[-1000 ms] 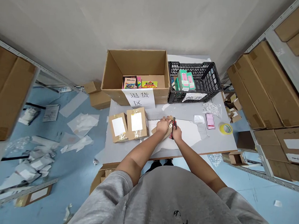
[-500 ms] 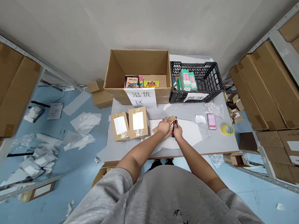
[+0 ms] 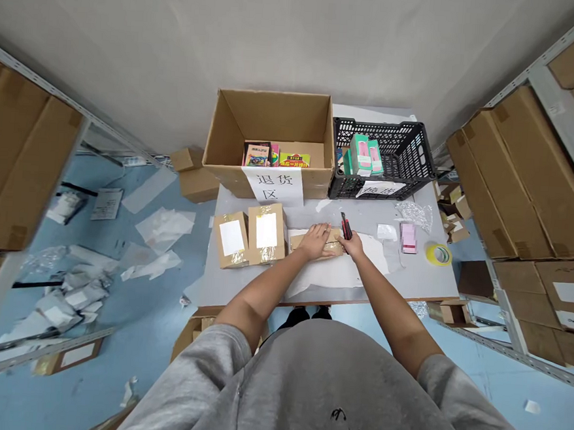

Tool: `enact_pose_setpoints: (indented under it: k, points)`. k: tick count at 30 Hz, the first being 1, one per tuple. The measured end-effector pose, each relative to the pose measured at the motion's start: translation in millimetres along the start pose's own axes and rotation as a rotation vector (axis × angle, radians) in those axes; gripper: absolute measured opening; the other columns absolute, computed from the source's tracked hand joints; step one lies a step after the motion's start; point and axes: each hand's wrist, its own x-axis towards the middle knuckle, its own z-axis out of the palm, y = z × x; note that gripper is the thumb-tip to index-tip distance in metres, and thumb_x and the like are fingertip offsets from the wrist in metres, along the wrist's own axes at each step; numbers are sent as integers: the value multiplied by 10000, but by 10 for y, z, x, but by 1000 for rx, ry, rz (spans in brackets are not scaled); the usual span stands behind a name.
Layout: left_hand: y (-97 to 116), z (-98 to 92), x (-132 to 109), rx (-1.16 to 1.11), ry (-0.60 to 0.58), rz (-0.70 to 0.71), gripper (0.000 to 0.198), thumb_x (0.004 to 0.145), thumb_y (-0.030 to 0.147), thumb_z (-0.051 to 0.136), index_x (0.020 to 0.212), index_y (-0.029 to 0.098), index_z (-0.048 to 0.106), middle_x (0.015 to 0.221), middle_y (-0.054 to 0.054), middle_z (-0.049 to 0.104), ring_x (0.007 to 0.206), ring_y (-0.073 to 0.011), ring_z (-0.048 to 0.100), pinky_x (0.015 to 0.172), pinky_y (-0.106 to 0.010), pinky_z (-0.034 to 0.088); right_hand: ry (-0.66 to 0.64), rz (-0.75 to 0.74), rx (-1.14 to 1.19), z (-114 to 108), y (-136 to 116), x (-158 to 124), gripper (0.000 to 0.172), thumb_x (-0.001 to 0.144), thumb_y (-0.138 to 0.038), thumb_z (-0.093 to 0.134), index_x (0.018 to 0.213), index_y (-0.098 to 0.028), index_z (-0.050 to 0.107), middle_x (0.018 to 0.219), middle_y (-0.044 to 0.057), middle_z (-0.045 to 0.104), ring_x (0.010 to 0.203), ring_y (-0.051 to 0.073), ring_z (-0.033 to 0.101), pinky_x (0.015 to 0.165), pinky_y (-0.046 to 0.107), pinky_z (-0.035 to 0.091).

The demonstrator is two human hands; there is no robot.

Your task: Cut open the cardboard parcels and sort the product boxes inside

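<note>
Left hand (image 3: 315, 239) lies flat across a small brown box (image 3: 332, 249), which rests on white paper (image 3: 324, 276) at the table's near middle. Right hand (image 3: 352, 244) grips a red-and-black knife (image 3: 346, 226), blade pointing far, fingers at the box's right end. Two taped boxes (image 3: 267, 231) stand left; tape roll (image 3: 439, 254) lies right.

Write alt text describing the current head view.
A person's left hand lies across a small cardboard box on a table; the right hand, at the box's right end, holds a red-and-black box cutter. Two taped boxes stand to the left, with an open carton and a black crate along the back.
</note>
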Motion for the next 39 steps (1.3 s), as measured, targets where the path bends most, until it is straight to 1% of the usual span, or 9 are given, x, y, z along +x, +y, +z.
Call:
enact_pose_setpoints:
  k: [5, 8, 12, 15, 18, 25, 33, 37, 39]
  points:
    - [254, 121, -88, -29, 32, -42, 849, 950, 655, 792, 1590, 157, 543, 1475, -227, 610, 1387, -404, 539, 1180, -489, 387, 19, 87, 30, 151, -73, 210, 576, 719, -492, 1022, 1036, -217, 629, 585, -81, 557, 482, 126, 493, 416, 229, 426]
    - [315, 162, -42, -26, 23, -114, 665, 998, 630, 744, 1453, 160, 624, 1362, -209, 644, 1297, -390, 571, 1109, -484, 410, 14, 46, 35, 114, -46, 182, 620, 769, -545, 978, 1172, -200, 657, 584, -86, 554, 474, 129, 492, 423, 230, 428]
    - [306, 189, 26, -20, 7, -104, 545, 1014, 630, 726, 1307, 175, 661, 1306, -198, 668, 1269, -384, 575, 1060, -470, 398, -26, -75, 118, -140, 134, -103, 817, 962, -718, 674, 1578, -204, 518, 600, -97, 573, 455, 146, 517, 441, 232, 450]
    - [298, 216, 40, -21, 17, -104, 561, 1010, 658, 722, 1271, 165, 658, 1309, -211, 675, 1262, -386, 579, 1044, -470, 392, -105, -195, 83, -337, 297, -394, 926, 985, -767, 578, 1715, -212, 453, 615, -88, 586, 442, 138, 503, 440, 230, 435]
    - [301, 243, 33, -17, 27, -99, 576, 1018, 672, 707, 1272, 158, 651, 1312, -214, 677, 1260, -386, 586, 1042, -476, 396, -177, -196, 10, -394, 393, -586, 945, 966, -762, 597, 1734, -222, 487, 669, -66, 623, 441, 127, 499, 427, 236, 425]
    - [282, 272, 4, -16, 56, -65, 499, 1047, 623, 685, 1268, 177, 650, 1279, -206, 692, 1256, -387, 605, 1027, -481, 416, -167, -127, 52, -309, 618, -800, 964, 962, -727, 590, 1748, -182, 475, 599, -93, 548, 401, 126, 438, 388, 237, 372]
    - [275, 335, -10, 4, 70, 9, 418, 1050, 530, 713, 1263, 176, 655, 1269, -200, 689, 1238, -380, 622, 1038, -482, 454, -129, -118, 23, -156, 474, -671, 894, 984, -681, 582, 1714, -168, 531, 573, -85, 533, 393, 127, 423, 398, 245, 375]
    - [274, 317, 27, -34, 104, -54, 522, 1017, 617, 736, 1281, 176, 645, 1264, -195, 678, 1223, -379, 624, 1053, -485, 467, -179, -102, 7, -345, 648, -777, 886, 973, -695, 596, 1689, -174, 566, 587, -76, 549, 402, 129, 414, 397, 248, 374]
    - [280, 279, 30, -52, 113, -66, 569, 1004, 641, 742, 1317, 178, 639, 1296, -199, 673, 1245, -380, 618, 1084, -491, 464, -141, -112, -15, -489, 762, -800, 892, 986, -718, 566, 1714, -203, 534, 663, -54, 606, 435, 132, 447, 434, 256, 434]
